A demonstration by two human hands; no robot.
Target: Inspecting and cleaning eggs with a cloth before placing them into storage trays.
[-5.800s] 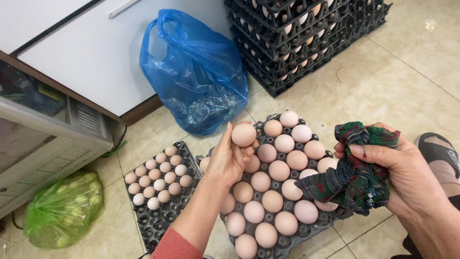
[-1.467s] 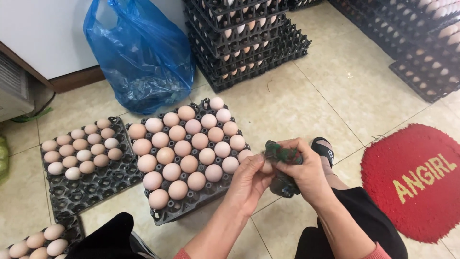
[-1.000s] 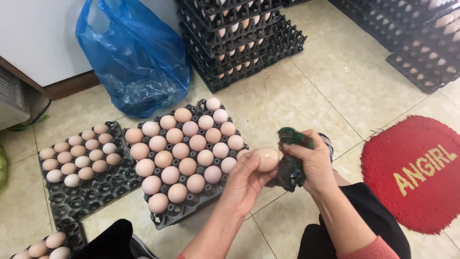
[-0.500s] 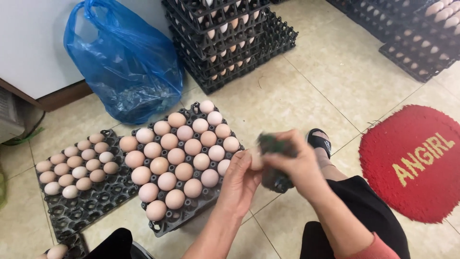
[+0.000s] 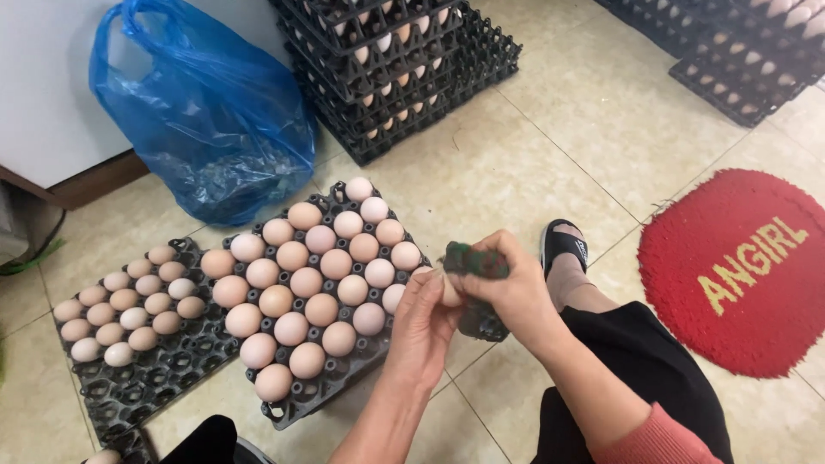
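Both hands meet low in the middle of the view, just off the front right corner of the nearer tray. The left hand (image 5: 425, 322) cups a pale, smooth-shelled egg (image 5: 449, 292), fingers curled up around it, so its grip is closed on the egg. The right hand (image 5: 507, 288) presses a crumpled dark green cloth (image 5: 475, 260) onto the top of that egg; its grip is closed on the fabric, and a loose fold of the cloth hangs below the knuckles. Only a sliver of shell shows between the two hands.

Just left of the hands sits a black moulded-plastic egg tray (image 5: 339, 382) on the beige tiled floor (image 5: 593, 129), its cups filled with rounded tan and pinkish eggs, matte and slightly speckled. Beside it, further left, a second black tray (image 5: 142, 391) carries smaller, paler eggs in its upper rows, with open cups along the near edge. A glossy, wrinkled blue plastic bag (image 5: 206, 112) slumps against the white wall behind. A stack of black lattice trays (image 5: 404, 69) with eggs between the layers stands at the top. A round red coarse-pile mat (image 5: 739, 266) lies to the right, near a foot in a black sandal (image 5: 563, 249).
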